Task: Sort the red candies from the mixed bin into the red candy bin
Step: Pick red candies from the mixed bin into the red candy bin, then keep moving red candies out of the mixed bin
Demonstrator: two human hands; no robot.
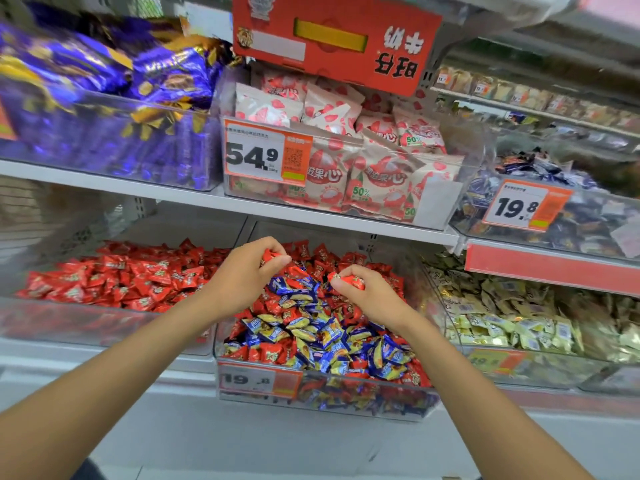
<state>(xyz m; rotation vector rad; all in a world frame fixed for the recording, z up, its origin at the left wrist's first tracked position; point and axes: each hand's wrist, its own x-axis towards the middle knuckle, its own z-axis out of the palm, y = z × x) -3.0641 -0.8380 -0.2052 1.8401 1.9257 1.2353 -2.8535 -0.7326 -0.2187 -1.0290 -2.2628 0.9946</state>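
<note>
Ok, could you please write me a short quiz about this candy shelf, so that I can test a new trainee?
1. True or false: the left hand has a blue candy in its grip.
2. Where does the red candy bin stand, seen from the mixed bin? A: to the left. B: to the right. C: on the shelf above.
3. Fill the gap: the right hand pinches a ____ candy above the mixed bin.

Key
1. False. It pinches a red candy.
2. A.
3. Red: this is a second red candy.
</note>
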